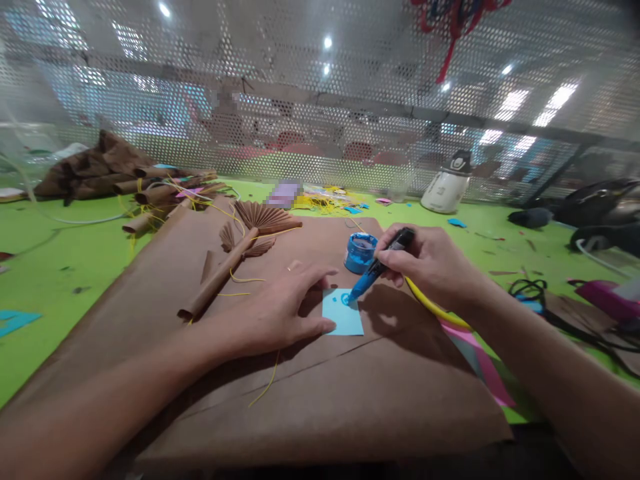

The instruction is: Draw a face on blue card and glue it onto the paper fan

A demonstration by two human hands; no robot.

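A marker, black at its upper end and coated blue toward its lower end, is pinched in my right hand. Its blue tip meets a light blue square of paper, where small darker blue marks show. My left hand rests on the brown paper with fingers apart, the thumb at the left edge of the square and the index finger near its top corner. Just behind the marker stands an uncapped jar of blue paint, blue on its rim and sides.
Brown paper covers the middle of the green table. Folded paper fans on a rolled tube lie left. Several paper rolls are heaped farther back. A white bottle stands before the perforated screen; black cables lie right.
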